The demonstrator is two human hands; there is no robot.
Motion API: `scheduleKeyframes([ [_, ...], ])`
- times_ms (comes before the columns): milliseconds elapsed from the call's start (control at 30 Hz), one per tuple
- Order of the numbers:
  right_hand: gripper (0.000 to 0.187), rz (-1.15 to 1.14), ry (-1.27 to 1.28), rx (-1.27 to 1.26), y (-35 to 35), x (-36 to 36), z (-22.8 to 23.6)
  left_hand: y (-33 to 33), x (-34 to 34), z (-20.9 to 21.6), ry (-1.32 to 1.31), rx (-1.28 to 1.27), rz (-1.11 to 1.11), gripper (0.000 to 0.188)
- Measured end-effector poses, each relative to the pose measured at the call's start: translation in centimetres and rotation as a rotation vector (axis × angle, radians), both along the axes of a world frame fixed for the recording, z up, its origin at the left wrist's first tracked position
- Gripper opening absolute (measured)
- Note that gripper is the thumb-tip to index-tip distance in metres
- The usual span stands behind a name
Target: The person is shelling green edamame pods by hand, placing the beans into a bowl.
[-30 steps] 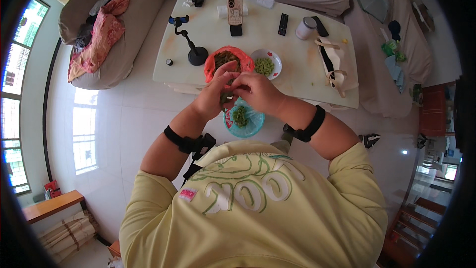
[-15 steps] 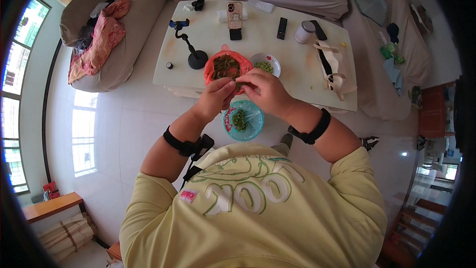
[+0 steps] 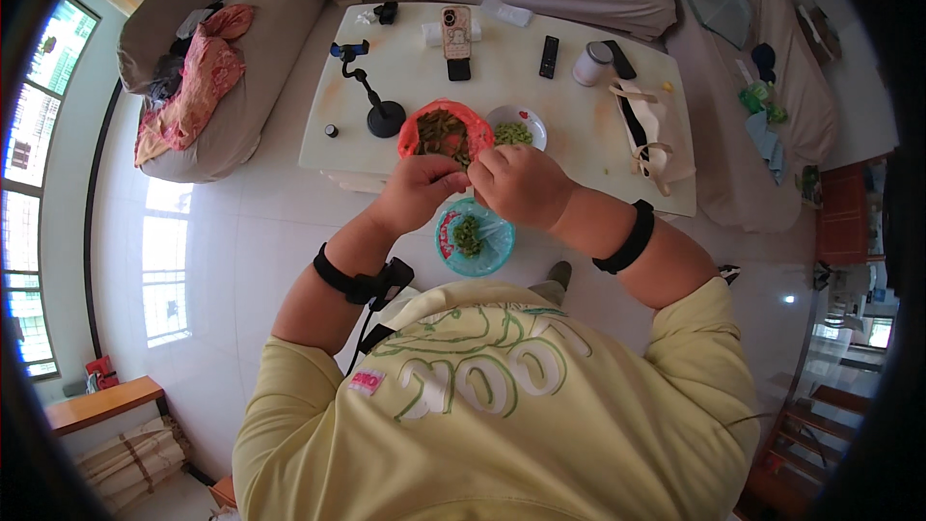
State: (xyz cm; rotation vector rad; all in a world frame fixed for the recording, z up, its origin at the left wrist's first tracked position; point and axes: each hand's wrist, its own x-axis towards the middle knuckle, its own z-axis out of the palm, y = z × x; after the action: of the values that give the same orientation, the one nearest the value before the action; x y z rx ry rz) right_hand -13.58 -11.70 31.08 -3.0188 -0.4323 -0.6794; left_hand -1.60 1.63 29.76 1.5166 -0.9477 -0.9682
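a person in a yellow shirt [image 3: 540, 415] works with both hands at the near edge of a pale desk [image 3: 579, 125]. the left hand [image 3: 417, 191] and right hand [image 3: 526, 188] nearly meet, fingers [image 3: 490, 162] curled inward; whether they pinch a pod cannot be told, as the tips are partly hidden. just beyond the fingers, brown-green pods [image 3: 440, 127] lie in an open red bag [image 3: 482, 127]. beyond the right hand's fingers, just beside the bag, a white bowl [image 3: 534, 123] holds green beans [image 3: 512, 133]. below the fingers, on the near side, green scraps [image 3: 468, 234] sit in a bin [image 3: 499, 243] with a turquoise liner. farther beyond the fingers stand a phone [image 3: 456, 31] and, to their left, a black stand [image 3: 385, 120]; to their right are a remote [image 3: 549, 56], a jar [image 3: 591, 66] and a cream tote [image 3: 666, 140].
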Motion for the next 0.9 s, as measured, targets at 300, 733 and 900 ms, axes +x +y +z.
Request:
scheduleKeyframes([
  [300,0.011,0.104,0.516,1.0,-0.1,-0.2,0.2,1.0,-0.7,0.6,-0.661,-0.161,-0.217,0.014],
  [733,0.019,-0.063,0.819,0.725,-0.1,-1.2,-5.3,1.5,2.4,-2.8,-0.268,0.19,0.132,0.016],
  [900,0.022,-0.223,0.969,0.712,0.6,-1.3,-8.2,1.4,1.6,-1.5,-0.087,0.186,0.145,0.016],
])
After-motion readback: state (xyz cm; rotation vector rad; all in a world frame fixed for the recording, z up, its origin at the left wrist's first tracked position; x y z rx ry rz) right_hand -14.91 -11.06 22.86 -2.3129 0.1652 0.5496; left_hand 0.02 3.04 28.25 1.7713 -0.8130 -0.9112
